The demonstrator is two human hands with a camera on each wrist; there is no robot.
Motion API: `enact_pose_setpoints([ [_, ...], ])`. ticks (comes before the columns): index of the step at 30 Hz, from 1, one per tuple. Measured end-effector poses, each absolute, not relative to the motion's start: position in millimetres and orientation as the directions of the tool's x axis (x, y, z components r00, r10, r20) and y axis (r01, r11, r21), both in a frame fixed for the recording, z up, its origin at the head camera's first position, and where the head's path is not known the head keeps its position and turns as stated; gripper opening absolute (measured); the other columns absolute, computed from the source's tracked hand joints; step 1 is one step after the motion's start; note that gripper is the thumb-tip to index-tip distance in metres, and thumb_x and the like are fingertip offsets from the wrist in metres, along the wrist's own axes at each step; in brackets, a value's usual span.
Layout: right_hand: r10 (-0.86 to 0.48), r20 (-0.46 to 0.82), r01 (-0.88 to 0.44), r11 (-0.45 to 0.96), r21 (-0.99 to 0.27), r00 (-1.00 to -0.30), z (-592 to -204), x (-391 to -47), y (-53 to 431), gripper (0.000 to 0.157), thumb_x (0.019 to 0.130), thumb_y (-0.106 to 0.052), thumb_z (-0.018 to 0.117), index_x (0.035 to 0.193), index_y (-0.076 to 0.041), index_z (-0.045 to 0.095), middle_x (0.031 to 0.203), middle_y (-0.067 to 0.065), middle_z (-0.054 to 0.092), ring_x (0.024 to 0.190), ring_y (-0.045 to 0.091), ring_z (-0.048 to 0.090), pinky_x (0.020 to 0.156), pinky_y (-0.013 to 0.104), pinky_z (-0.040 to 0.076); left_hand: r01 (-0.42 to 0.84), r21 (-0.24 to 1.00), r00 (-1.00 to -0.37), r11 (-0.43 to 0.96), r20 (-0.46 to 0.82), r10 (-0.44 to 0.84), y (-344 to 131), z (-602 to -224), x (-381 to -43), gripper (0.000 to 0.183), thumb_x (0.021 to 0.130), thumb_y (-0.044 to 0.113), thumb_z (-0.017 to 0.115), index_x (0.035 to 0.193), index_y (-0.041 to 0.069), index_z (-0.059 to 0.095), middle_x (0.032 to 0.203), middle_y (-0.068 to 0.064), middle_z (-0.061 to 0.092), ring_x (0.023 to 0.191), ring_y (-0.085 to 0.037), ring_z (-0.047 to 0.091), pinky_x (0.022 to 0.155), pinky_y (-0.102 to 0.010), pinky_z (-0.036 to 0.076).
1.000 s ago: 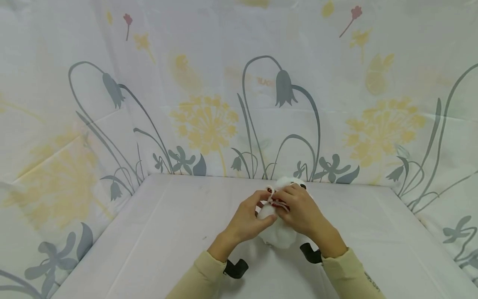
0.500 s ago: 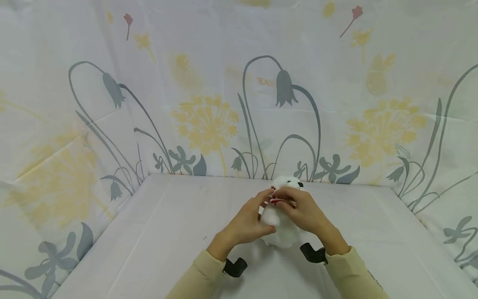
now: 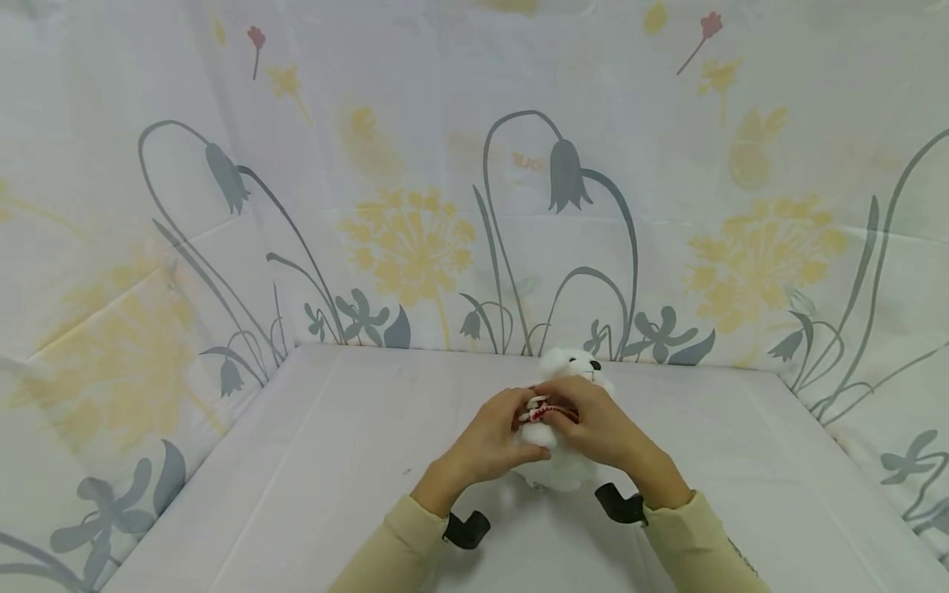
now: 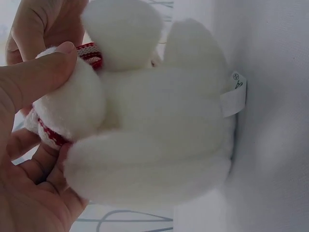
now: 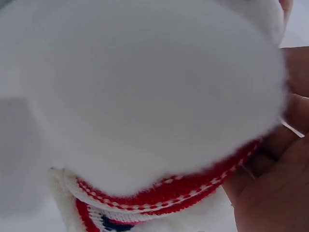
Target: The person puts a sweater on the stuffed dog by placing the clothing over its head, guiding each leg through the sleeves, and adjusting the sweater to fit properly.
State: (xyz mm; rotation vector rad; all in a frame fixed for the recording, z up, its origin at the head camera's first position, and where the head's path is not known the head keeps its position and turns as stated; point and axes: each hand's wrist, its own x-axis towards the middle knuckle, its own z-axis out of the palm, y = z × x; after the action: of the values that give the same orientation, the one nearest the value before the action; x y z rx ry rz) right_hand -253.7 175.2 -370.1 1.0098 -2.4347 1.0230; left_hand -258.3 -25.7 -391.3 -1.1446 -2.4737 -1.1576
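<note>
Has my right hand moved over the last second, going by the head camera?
Yes, slightly: in the head view the right hand now sits lower, farther from the back edge of the white tabletop.

White plush toy [image 4: 169,111], mid-frame, white tag [image 4: 233,100] at right. Left-hand grip [image 4: 26,188], left edge, on plush limb, thumb over it, red-white knit band [image 4: 52,134] by fingers. Right-hand grip [image 4: 50,24] upper left. Table [image 4: 275,150] right.

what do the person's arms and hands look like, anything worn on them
The left hand and right hand are gloveless. Pale beige sleeves cover the forearms; the right one has a small dark marking, unreadable. Black bent pieces sit at both wrists.
</note>
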Motion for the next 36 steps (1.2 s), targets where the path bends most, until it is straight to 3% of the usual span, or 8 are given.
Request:
enact_pose_setpoints([
  [7, -0.506, 0.473, -0.693, 0.539, -0.479, -0.721, -368.5, -252.2, 181.2, 0.025, 0.085, -0.004, 0.069, 0.109, -0.008, 0.067, 0.103, 0.0, 0.063, 0.093, 0.015, 0.06, 0.077, 0.03, 0.052, 0.721, 0.555, -0.682, 0.415, 0.461, 0.568, -23.6, -393.4, -258.9, 0.052, 0.076, 0.025, 0.082, 0.12, 0.013, 0.056, 0.11, 0.004, 0.059, 0.096, -0.008, 0.051, 0.082, -0.023, 0.045],
  [14, -0.567, 0.379, -0.677, 0.535, -0.506, -0.731, -362.6, -250.2, 186.5, 0.03, 0.081, -0.014, 0.073, 0.11, -0.014, 0.068, 0.099, -0.002, 0.058, 0.086, 0.013, 0.053, 0.07, 0.027, 0.049, 0.688, 0.572, -0.715, 0.447, 0.43, 0.551, -22.0, -394.5, -259.7, 0.048, 0.075, 0.019, 0.082, 0.116, 0.012, 0.058, 0.103, 0.004, 0.059, 0.091, -0.008, 0.051, 0.079, -0.022, 0.044],
  [20, -0.539, 0.31, -0.621, 0.655, -0.431, -0.783, -364.7, -249.2, 186.9, 0.045, 0.074, -0.029, 0.081, 0.116, -0.021, 0.066, 0.106, -0.007, 0.055, 0.096, 0.012, 0.044, 0.078, 0.032, 0.042, 0.674, 0.573, -0.73, 0.467, 0.414, 0.544, -20.5, -395.1, -258.9, 0.041, 0.077, 0.021, 0.081, 0.109, 0.013, 0.057, 0.095, 0.006, 0.056, 0.086, -0.008, 0.049, 0.074, -0.02, 0.043],
  [22, -0.547, 0.319, -0.633, 0.663, -0.399, -0.774, -365.3, -249.7, 186.0, 0.044, 0.073, -0.031, 0.082, 0.112, -0.022, 0.066, 0.104, -0.007, 0.055, 0.098, 0.013, 0.044, 0.078, 0.033, 0.042, 0.676, 0.566, -0.729, 0.472, 0.417, 0.543, -20.5, -395.7, -258.7, 0.038, 0.077, 0.022, 0.081, 0.105, 0.013, 0.057, 0.092, 0.007, 0.055, 0.085, -0.008, 0.048, 0.073, -0.02, 0.042],
  [27, -0.571, 0.363, -0.676, 0.648, -0.352, -0.736, -366.0, -250.6, 183.3, 0.03, 0.072, -0.028, 0.084, 0.096, -0.025, 0.066, 0.086, -0.011, 0.051, 0.092, 0.013, 0.042, 0.073, 0.03, 0.04, 0.69, 0.545, -0.717, 0.476, 0.43, 0.548, -21.3, -396.4, -259.0, 0.033, 0.076, 0.02, 0.082, 0.098, 0.015, 0.058, 0.087, 0.008, 0.055, 0.082, -0.008, 0.047, 0.071, -0.02, 0.041],
  [36, -0.585, 0.384, -0.699, 0.617, -0.361, -0.714, -366.4, -250.3, 181.9, 0.022, 0.075, -0.015, 0.077, 0.081, -0.025, 0.059, 0.079, -0.01, 0.043, 0.084, 0.013, 0.038, 0.068, 0.028, 0.035, 0.723, 0.497, -0.686, 0.48, 0.432, 0.585, -24.1, -395.4, -258.4, 0.045, 0.074, 0.007, 0.081, 0.112, 0.015, 0.058, 0.098, 0.001, 0.047, 0.092, -0.011, 0.048, 0.081, -0.021, 0.045],
])
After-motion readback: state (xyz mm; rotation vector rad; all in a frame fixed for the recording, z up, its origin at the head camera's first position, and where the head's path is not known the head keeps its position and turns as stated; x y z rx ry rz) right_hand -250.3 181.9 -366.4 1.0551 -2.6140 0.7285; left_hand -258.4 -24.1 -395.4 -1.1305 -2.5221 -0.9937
